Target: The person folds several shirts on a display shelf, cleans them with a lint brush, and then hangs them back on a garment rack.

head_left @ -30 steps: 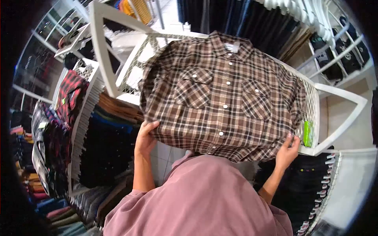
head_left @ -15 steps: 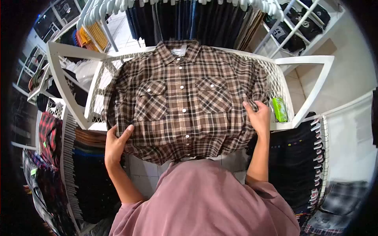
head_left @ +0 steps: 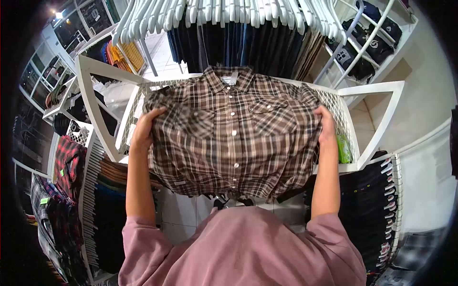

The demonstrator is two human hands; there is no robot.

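Observation:
A brown plaid button-up shirt (head_left: 233, 143) lies front side up, its collar pointing away from me and its lower part hanging over the near edge of a white mesh rack top (head_left: 350, 131). My left hand (head_left: 147, 127) grips the shirt's left edge near the shoulder, thumb on top and the other fingers mostly hidden. On the opposite edge my right hand (head_left: 327, 125) holds the fabric at about the same height, fingers curled round it. Both chest pockets and the row of white buttons face up. A green packet (head_left: 343, 148) sits beside my right wrist, partly covered.
White hangers (head_left: 238, 14) line a rail beyond the rack, with dark trousers (head_left: 210, 45) hanging below. Black folded garments (head_left: 365, 47) fill a shelf at the upper right. Red plaid shirts (head_left: 71, 159) hang at the left, and dark clothes (head_left: 365, 200) hang at the right.
Both hands have moved up the shirt's sides, away from me, and closed on its edges. The shirt's sides are drawn in and its sleeves are less visible. The view has tilted slightly.

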